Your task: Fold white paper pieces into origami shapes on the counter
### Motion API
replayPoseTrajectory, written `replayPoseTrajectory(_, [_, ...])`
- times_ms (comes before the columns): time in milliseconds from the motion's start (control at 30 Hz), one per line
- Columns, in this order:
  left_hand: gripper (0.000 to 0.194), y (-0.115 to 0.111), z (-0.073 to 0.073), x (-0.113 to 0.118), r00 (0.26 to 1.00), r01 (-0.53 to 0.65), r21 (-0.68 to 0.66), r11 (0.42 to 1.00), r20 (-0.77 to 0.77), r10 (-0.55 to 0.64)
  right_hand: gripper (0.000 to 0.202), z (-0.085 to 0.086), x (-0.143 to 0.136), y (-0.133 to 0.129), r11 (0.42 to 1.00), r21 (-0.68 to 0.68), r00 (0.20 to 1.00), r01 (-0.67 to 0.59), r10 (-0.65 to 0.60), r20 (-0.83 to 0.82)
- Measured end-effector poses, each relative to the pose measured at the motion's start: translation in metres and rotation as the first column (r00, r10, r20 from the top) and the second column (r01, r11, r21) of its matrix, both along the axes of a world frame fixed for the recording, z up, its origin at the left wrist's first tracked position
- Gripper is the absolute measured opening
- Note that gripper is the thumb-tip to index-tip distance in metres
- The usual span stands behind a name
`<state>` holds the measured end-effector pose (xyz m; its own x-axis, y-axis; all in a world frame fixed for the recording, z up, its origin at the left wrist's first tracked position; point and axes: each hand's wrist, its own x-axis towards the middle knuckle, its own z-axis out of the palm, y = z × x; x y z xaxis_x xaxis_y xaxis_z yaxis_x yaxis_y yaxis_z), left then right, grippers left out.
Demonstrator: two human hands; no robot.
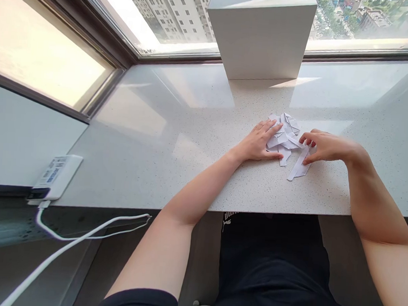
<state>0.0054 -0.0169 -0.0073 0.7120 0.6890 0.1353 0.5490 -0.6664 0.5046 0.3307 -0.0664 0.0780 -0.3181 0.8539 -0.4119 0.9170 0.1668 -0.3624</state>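
Note:
A loose pile of white paper pieces (284, 139) lies on the speckled white sill. Over its left side rests my left hand (262, 141), fingers spread and palm down, the thumb along the near edge. Just right of the pile, my right hand (321, 146) is curled with thumb and fingertips at a white paper strip (298, 165). The strip slants toward the front edge, and another paper piece shows partly beneath it. Whether the fingertips pinch the strip or only touch it is hard to make out, though the fingers are bent round its upper end.
Behind the papers a large white box-like block (263, 45) stands against the window. At the left front corner sits a white power bank (57, 177) with a white cable (79, 240) hanging past the edge. The front edge of the sill (172, 202) runs before my body.

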Motion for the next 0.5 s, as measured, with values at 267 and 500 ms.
replayPoseTrajectory(267, [0.09, 0.009, -0.009, -0.004, 0.98, -0.104, 0.017, 0.994, 0.173, 0.099, 0.053, -0.021, 0.012, 0.012, 0.999, 0.051, 0.998, -0.015, 0.018, -0.066])
replayPoseTrajectory(500, [0.049, 0.01, -0.006, -0.005, 0.938, -0.193, 0.018, 0.981, 0.296, 0.179, 0.067, -0.003, 0.036, 0.012, 0.992, -0.112, 0.94, -0.05, 0.009, -0.342])
